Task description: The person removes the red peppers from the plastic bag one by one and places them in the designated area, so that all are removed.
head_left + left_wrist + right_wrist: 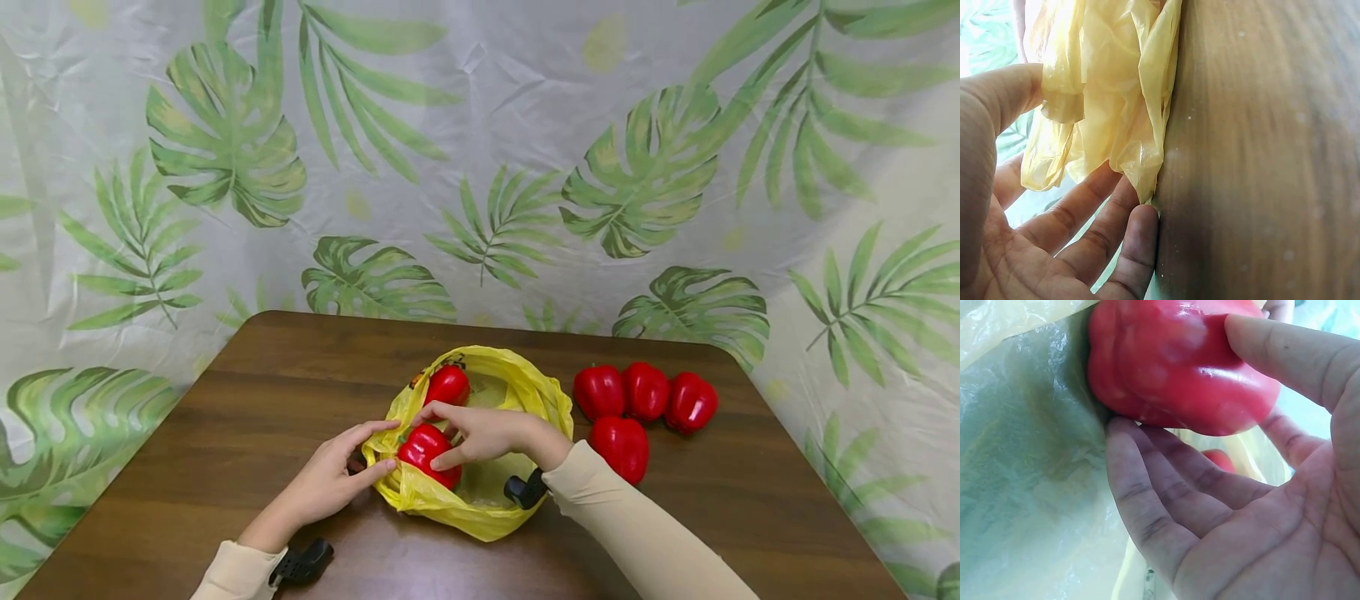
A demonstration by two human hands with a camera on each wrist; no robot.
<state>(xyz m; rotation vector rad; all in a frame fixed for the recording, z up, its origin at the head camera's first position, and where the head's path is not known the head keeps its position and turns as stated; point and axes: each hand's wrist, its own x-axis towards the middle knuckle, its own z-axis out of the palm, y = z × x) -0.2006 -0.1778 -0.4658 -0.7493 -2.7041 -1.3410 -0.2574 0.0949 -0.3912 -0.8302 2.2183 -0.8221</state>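
Note:
A yellow plastic bag [495, 527] stands with its mouth spread wide on the table. Inside its left part my right hand [480, 433] grips a red bell pepper [423, 450], thumb on one side and fingers curled on the other, as the right wrist view shows. Another red bell pepper [447, 386] lies in the bag near its back left wall. My left hand [330, 479] holds the bag's left side between thumb and fingers; in the left wrist view the yellow film [1107, 94] hides some fingertips.
Several red bell peppers [624, 392] sit close together on the brown wooden table [315, 375], just right of the bag. A cloth with a green leaf print [487, 125] hangs behind the table's far edge.

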